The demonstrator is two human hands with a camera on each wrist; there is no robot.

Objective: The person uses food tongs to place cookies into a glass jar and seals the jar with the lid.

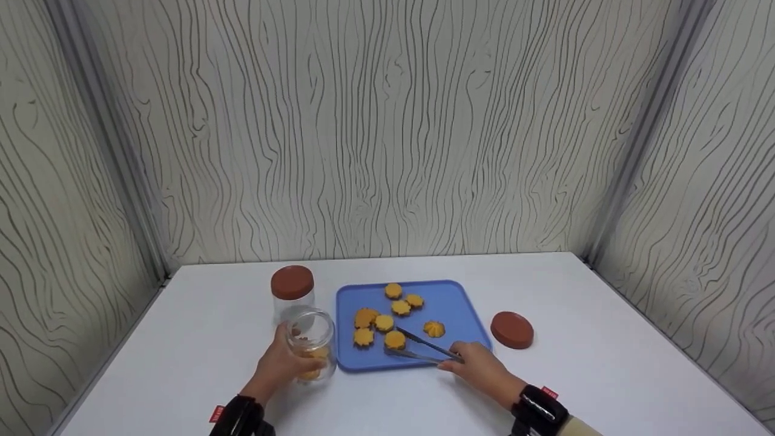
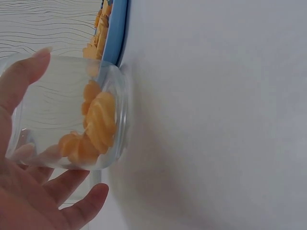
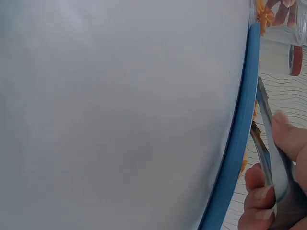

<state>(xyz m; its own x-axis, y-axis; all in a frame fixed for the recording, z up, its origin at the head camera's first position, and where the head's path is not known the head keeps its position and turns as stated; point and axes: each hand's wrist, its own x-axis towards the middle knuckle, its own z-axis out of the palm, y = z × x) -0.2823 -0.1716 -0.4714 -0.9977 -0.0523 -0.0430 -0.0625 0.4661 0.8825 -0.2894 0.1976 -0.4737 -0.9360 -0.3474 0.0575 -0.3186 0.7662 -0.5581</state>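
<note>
Holding the jar (image 1: pixel 325 341) in the left grip (image 1: pixel 281 363): thumb and fingers wrapped round the glass, mouth up, roughly upright. Can't tell if its base touches the tabletop (image 1: pixel 200 339). A few cookies (image 2: pixel 100 122) lie inside at the bottom, just below the thumb.

Right grip (image 1: pixel 478 366) is pinching the tongs (image 1: pixel 427 343), thumb one side, fingers the other. Tong tips, left of the right grip and over the tray (image 1: pixel 457 303), are spread and straddle one cookie (image 1: pixel 395 340); can't tell if they touch it. Other cookies lie on the tray, most beyond and left of the tips, one piped swirl (image 1: pixel 434 329) nearer the right grip.

Tray sits to the right of the left grip. Capped jar (image 1: pixel 282 306) stands just beyond the left grip, red cap (image 1: pixel 292 282) on. Loose red lid (image 1: pixel 512 330) lies beyond and right of the right grip, off the tray.

Writing: a red tag (image 1: pixel 550 393) on the right wristband (image 1: pixel 539 412), another on the left; both carry pale print, too small to read.
</note>
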